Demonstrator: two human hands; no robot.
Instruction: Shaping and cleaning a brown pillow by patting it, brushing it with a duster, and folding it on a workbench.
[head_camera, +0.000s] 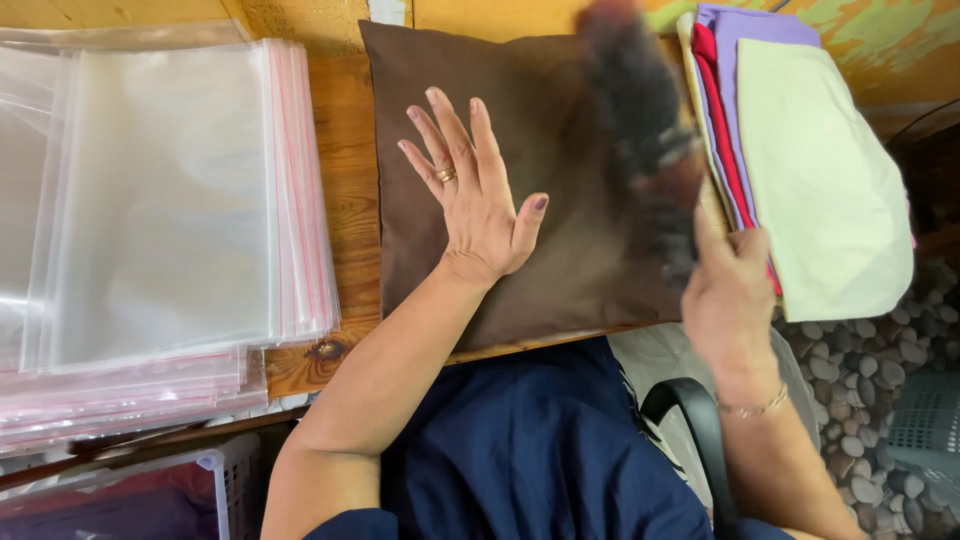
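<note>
Two hands are busy. Our left hand (478, 205) lies spread flat on the soft brown cloth pillow cover (520, 180) on the wooden table (345, 180). Our right hand (728, 295) grips a blurry dark brush (640, 120). We think we are cleaning the cover, so keep it flat.

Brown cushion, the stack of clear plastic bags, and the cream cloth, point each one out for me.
Brown cushion (580, 250): head view, bare lower middle.
Stack of clear plastic bags (160, 200): head view, top bag's centre.
Cream cloth (830, 190): head view, its middle.
</note>
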